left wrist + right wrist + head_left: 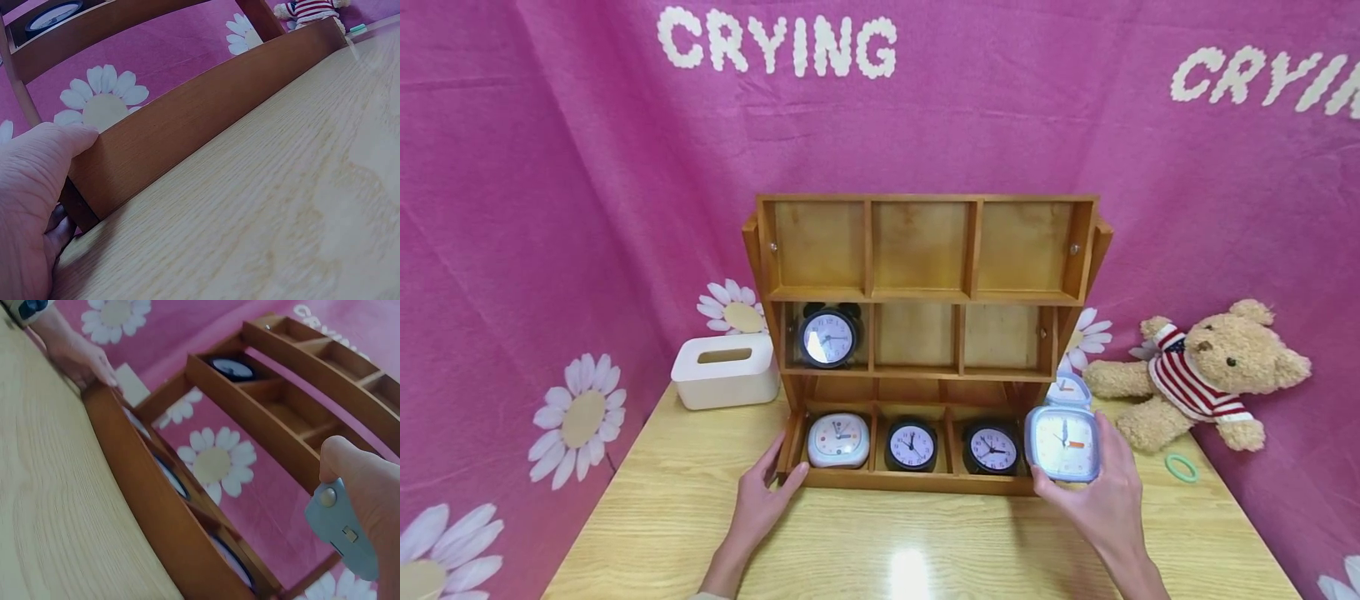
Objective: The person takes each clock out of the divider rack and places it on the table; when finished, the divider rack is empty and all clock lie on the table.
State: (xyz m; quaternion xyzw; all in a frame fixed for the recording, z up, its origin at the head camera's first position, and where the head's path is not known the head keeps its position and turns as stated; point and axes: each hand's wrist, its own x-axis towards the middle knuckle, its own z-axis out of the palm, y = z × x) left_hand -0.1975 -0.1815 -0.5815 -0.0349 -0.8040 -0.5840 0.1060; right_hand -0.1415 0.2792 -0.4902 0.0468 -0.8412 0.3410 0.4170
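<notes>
Right hand (1108, 504) grips the blue clock (1063, 443) near the right end of the wooden rack (917, 481); I should keep it upright and unbumped, left hand (762, 497) gripping the near left corner.

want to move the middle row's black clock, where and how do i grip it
Probably grip the black clock by its round rim, left and right, coming from the open front: shelf walls flank it and bells sit on top.
</notes>
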